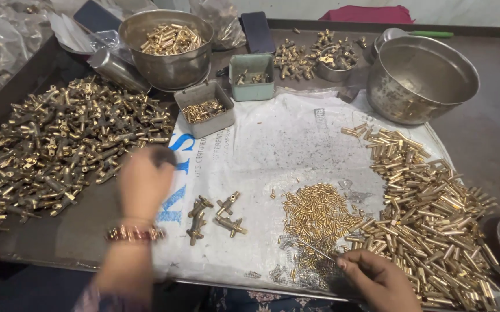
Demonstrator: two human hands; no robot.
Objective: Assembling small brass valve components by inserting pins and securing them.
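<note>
My left hand (144, 184) is blurred with motion, reaching toward the big heap of brass valve bodies (65, 141) on the left; its fingers curl at the heap's edge, and I cannot tell if it holds one. A bangle sits on that wrist. My right hand (377, 280) rests at the near edge, pinching a thin metal pin (318, 252) over a pile of small brass pins and springs (313, 219). Several assembled valve pieces (215, 215) lie between my hands on the white sack sheet (273, 144).
A heap of brass tubes (429, 202) fills the right side. Behind stand an empty steel bowl (420, 78), a steel bowl of brass parts (169, 43), two small grey trays (205, 108) (252, 75), and loose fittings (313, 56). Plastic bags lie far left.
</note>
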